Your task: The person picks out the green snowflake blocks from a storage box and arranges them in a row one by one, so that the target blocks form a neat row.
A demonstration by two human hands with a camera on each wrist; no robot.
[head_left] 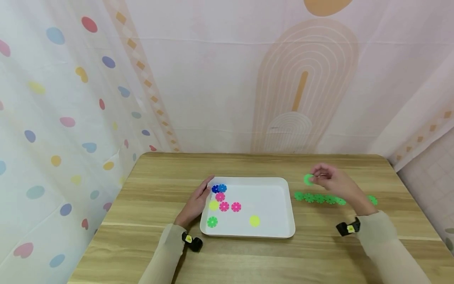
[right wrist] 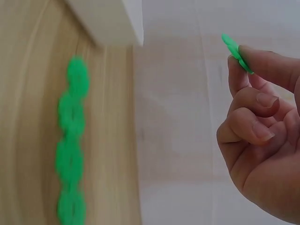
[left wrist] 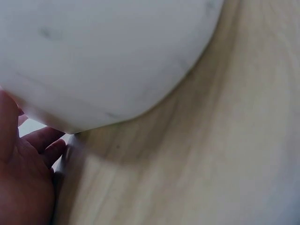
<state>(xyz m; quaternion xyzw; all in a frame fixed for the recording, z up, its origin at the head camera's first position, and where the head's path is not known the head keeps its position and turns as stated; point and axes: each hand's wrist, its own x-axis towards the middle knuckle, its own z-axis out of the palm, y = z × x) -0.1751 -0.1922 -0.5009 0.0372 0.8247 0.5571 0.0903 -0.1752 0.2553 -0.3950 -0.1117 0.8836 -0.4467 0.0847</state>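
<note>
My right hand [head_left: 333, 182] pinches a green notched plastic disc [head_left: 307, 180] between thumb and fingertips, above the table right of the tray; the right wrist view shows this disc [right wrist: 233, 47] edge-on, other fingers curled. Beneath that hand lies a row of green flower-shaped discs [head_left: 319, 198], partly covered by the forearm. My left hand [head_left: 194, 204] holds the left edge of a white tray [head_left: 271, 197]. Inside the tray, toward its left, are blue discs [head_left: 222, 188], pink discs [head_left: 224, 206], a yellow disc [head_left: 214, 205] and a green disc [head_left: 212, 222]. Another yellow disc [head_left: 254, 221] lies farther right.
A wooden table [head_left: 248, 260] carries the tray and discs. At the right end of the row, another green disc [head_left: 372, 200] shows beyond the right wrist. Patterned curtains [head_left: 213, 79] hang behind the table and along its left side.
</note>
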